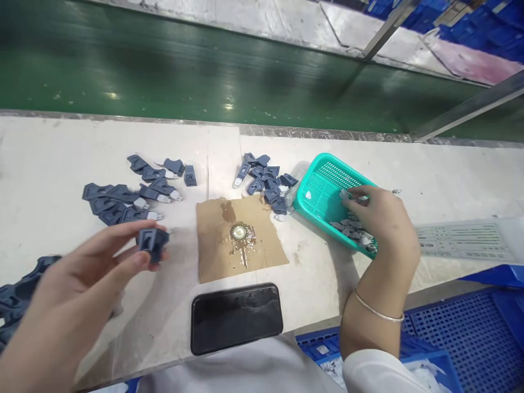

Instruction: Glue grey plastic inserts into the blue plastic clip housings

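Between the thumb and fingers of my left hand point(98, 267) is a dark blue-grey plastic part point(152, 243), held above the table at the left. My right hand point(376, 213) reaches over the green basket point(323, 218) and pinches a small light grey piece point(344, 195). Several small grey pieces point(354, 232) lie at the basket's near right end. A brown cardboard sheet point(213, 245) with a small round dish point(238, 231) and wet spots lies between my hands. Dark parts with light tips point(123, 194) are grouped beyond my left hand.
Another pile of dark parts point(270, 183) sits left of the basket. A black phone point(237, 317) lies near the table's front edge. Further dark parts point(24, 289) are at the far left. A green conveyor belt point(184, 71) runs behind, and blue crates point(466, 327) stand lower right.
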Tool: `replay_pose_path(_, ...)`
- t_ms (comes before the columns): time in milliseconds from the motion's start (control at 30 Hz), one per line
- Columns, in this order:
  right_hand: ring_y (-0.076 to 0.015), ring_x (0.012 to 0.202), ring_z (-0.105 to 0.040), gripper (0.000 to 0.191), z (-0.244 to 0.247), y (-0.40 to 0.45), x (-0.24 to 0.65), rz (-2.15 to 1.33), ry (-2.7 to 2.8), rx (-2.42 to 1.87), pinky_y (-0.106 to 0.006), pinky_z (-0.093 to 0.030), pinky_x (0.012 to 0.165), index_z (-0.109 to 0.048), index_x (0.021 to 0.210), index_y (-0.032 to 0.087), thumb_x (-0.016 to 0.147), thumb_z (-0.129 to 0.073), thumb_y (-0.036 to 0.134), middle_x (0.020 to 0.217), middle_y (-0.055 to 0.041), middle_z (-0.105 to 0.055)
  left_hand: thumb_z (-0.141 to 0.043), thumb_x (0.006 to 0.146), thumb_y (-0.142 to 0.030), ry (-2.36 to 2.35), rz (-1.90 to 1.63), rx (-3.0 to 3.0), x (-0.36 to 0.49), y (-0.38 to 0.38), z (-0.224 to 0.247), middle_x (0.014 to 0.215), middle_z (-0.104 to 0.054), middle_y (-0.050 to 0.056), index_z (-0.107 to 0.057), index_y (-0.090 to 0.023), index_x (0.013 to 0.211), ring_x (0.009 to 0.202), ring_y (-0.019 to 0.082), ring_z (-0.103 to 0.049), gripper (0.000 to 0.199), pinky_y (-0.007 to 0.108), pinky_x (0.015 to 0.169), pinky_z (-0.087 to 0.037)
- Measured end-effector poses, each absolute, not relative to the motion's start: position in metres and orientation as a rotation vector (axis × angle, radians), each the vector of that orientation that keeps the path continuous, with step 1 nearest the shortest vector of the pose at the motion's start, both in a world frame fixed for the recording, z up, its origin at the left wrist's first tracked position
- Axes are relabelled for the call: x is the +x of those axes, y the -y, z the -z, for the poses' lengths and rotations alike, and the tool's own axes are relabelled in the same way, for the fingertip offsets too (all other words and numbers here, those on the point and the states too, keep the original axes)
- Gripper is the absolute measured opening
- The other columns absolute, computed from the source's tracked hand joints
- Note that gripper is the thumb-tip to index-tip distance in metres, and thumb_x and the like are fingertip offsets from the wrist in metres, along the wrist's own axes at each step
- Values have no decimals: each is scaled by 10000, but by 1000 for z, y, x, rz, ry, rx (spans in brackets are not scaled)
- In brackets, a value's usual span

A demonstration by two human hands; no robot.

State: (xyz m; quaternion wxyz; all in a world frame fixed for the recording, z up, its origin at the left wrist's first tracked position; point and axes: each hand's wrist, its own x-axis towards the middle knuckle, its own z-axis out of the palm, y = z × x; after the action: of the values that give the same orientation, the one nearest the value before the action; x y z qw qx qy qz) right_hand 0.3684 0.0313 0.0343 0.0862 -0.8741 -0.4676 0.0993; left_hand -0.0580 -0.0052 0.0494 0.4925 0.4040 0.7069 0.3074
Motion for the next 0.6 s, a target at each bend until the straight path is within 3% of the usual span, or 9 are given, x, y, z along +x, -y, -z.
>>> replay_pose_path(100,-314,878,-681,149,-23,-36,371,-265,1413,-2550,-441,-490,836,-755,883,187,767,-662,201,903,-125,-754,-868,740,-486,-1449,-766,805,-32,1,-41,1224,-775,27,-789,-284,1031,1023,229,-697,363,203,726,-585)
replay_pose_path(200,-280,784,-650,25,-18,-36,375,-308,1414,-2449,-435,-482,798,-709,741,216,739,-695,196,781,-96,-723,-840,802,-473,-1276,-711,823,-19,-1,-27,1301,-753,61,-771,-268,1067,1167,244,-679,342,236,871,-603)
replay_pose_path(300,-266,744,-633,89,-21,-33,376,-436,1393,-2284,-431,-486,733,-696,751,231,740,-749,301,771,-105,-721,-803,859,-448,-1165,-694,893,-14,-1,-17,1348,-734,60,-747,-272,1088,1227,228,-658,295,237,929,-588)
replay_pose_path(433,-221,704,-642,202,-31,-31,364,-673,1361,-1958,-380,-512,648,-687,872,238,793,-736,417,836,-98,-730,-728,916,-462,-1085,-734,770,-7,-3,-16,1270,-768,74,-727,-259,1119,959,196,-740,287,266,807,-614)
replay_pose_path(600,-184,632,-550,201,-41,-30,332,-812,1316,-1630,-350,-480,579,-668,914,274,839,-679,460,733,-15,-598,-670,955,-425,-992,-723,776,-4,-5,-18,1170,-779,77,-729,-255,1101,849,193,-712,232,257,624,-572)
